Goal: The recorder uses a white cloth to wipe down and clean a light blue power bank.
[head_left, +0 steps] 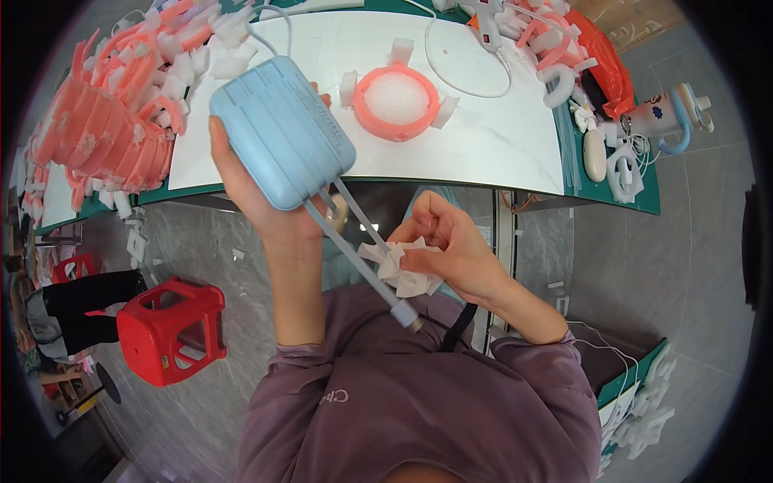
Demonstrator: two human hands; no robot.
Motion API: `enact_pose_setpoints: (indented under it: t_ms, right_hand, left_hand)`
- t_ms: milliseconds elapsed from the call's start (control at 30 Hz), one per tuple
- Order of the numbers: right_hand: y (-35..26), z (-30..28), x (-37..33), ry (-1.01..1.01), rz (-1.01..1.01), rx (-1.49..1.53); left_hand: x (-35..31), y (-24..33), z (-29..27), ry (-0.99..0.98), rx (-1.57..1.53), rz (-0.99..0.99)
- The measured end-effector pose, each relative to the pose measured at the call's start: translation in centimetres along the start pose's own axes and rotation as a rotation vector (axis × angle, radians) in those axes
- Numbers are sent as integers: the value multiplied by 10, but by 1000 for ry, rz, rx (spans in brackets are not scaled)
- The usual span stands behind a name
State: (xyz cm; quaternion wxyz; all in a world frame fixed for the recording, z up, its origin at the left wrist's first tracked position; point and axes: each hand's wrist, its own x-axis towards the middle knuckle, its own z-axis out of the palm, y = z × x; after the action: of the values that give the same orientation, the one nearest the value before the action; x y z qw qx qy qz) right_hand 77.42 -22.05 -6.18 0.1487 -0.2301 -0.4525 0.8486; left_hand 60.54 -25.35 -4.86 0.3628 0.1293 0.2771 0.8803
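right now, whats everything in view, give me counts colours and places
table: 1, green, across the top
board: 1, white, on the table
foam ring: 1, pink, on the board
foam pieces: too many to count, pink and white, heaped at both table ends
handheld tool: 1, white, far side, right of centre
bag: 1, red, upper right
cup: 1, pale with blue handle, right
oval object: 1, cream, right table end
stools: 2, red, floor at left
ribbed box: 1, light blue, left hand
crumpled tissue: 1, white, right hand
sleeves: 2, mauve, both forearms
hands: 2, bare, centre
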Motion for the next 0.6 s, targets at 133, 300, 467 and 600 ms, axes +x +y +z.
enact_pose_setpoints:
  t_ms: [133, 300, 467, 600]
  right_hand:
    - [0, -2, 2, -11, 91, -42]
    - [-14, -1, 17, 21, -46, 60]
    - [-25, 5, 30, 48, -33, 20]
    - [-21, 5, 26, 2, -61, -74]
  left_hand:
    - [-5, -5, 4, 16, -66, -94]
    - [-11, -4, 9, 5, -51, -105]
    - [-18, -8, 13, -32, 10, -120]
    - [-11, -7, 2, -69, -126, -119]
